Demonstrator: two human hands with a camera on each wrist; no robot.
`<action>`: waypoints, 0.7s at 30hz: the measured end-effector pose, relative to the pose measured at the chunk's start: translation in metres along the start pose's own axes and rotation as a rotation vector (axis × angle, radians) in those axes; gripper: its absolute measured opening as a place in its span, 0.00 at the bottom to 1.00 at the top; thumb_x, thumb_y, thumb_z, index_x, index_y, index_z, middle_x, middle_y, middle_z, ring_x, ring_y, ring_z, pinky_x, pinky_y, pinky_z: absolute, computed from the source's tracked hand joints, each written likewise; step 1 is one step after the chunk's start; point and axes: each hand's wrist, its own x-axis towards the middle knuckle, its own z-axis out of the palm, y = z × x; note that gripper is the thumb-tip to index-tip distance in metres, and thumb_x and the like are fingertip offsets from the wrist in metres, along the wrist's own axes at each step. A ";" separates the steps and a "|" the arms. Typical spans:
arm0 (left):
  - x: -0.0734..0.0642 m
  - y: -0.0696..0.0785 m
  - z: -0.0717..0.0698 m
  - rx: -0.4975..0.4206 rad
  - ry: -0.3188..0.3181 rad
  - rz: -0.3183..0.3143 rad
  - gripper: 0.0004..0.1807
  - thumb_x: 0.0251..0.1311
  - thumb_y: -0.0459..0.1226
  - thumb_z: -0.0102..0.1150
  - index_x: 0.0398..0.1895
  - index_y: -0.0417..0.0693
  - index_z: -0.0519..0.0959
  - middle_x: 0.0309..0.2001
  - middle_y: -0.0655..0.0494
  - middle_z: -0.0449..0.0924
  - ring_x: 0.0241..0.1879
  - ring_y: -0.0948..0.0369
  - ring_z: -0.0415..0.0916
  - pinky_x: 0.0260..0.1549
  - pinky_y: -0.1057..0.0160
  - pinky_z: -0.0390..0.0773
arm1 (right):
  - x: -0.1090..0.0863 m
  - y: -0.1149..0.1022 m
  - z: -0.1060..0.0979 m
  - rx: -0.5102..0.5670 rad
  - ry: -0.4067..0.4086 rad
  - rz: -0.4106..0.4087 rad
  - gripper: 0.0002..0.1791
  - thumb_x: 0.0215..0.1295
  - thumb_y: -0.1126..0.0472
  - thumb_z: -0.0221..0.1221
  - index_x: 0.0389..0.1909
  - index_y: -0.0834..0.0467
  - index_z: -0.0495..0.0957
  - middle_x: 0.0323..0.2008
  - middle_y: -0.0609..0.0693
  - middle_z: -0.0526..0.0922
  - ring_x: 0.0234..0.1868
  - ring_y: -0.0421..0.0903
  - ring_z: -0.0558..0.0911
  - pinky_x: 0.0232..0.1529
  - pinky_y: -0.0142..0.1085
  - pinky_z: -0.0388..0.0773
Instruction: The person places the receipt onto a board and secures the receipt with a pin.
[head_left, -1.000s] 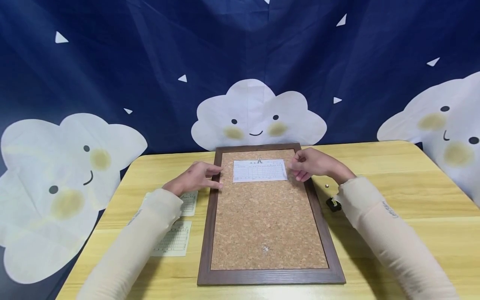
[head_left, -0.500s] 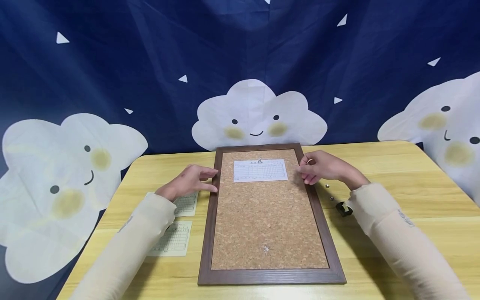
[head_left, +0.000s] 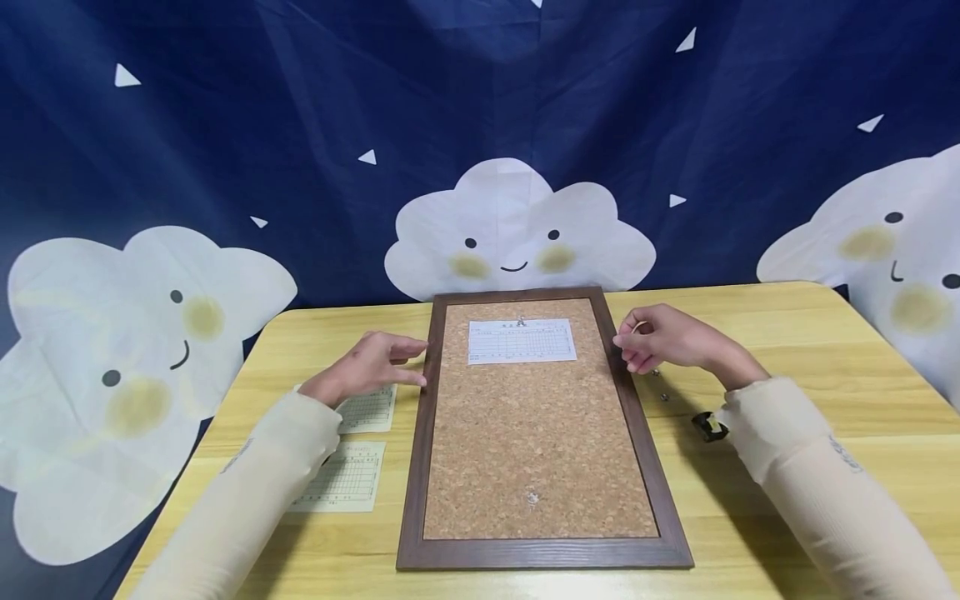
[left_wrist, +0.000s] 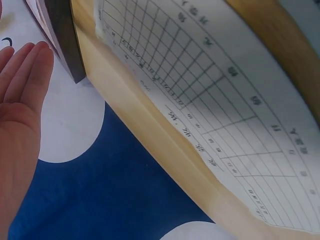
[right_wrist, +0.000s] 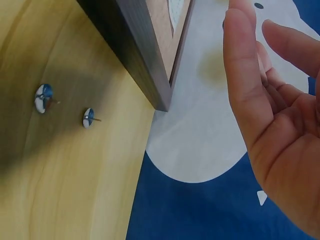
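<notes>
A framed corkboard [head_left: 540, 442] lies on the table, and a white printed form [head_left: 517, 343] sits near its top. Something small and silvery marks the form's top edge [head_left: 521, 321]. By the frame's left side my left hand [head_left: 375, 362] hovers with fingers extended, holding nothing. My right hand [head_left: 667, 340] is beside the frame's right side, fingers loosely bent. In the right wrist view its thumb and forefinger stand apart with nothing visible between them. Two metal thumbtacks [right_wrist: 88, 118] lie on the table below that hand.
Pale printed forms [head_left: 341, 479] lie left of the board, partly under the left forearm. A small shiny spot [head_left: 532, 497] shows low on the cork; its kind is unclear. A dark blue curtain [head_left: 330, 125] with clouds hangs behind the wooden table [head_left: 862, 367].
Both hands have drawn outward from the pinned form, the left hand leftward and the right hand rightward past the frame. The form and board have stayed in place.
</notes>
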 end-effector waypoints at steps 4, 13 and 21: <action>-0.003 -0.003 0.000 0.013 0.006 -0.004 0.36 0.55 0.38 0.74 0.66 0.34 0.73 0.64 0.38 0.73 0.64 0.45 0.71 0.61 0.51 0.73 | -0.004 0.002 0.000 0.003 0.000 0.002 0.11 0.75 0.63 0.54 0.42 0.71 0.71 0.29 0.55 0.82 0.30 0.47 0.84 0.35 0.42 0.85; -0.011 -0.005 -0.002 0.004 0.019 -0.013 0.35 0.56 0.37 0.73 0.66 0.32 0.72 0.64 0.37 0.73 0.63 0.45 0.72 0.60 0.51 0.74 | -0.009 0.007 0.001 0.028 -0.005 0.003 0.10 0.75 0.65 0.54 0.42 0.71 0.70 0.30 0.56 0.81 0.30 0.46 0.83 0.35 0.43 0.86; -0.015 -0.009 -0.002 -0.015 0.014 0.003 0.36 0.56 0.37 0.73 0.66 0.31 0.72 0.64 0.36 0.73 0.63 0.44 0.73 0.59 0.50 0.74 | -0.015 0.010 0.002 0.028 -0.006 0.002 0.09 0.75 0.67 0.53 0.42 0.71 0.70 0.30 0.56 0.81 0.30 0.47 0.83 0.35 0.42 0.85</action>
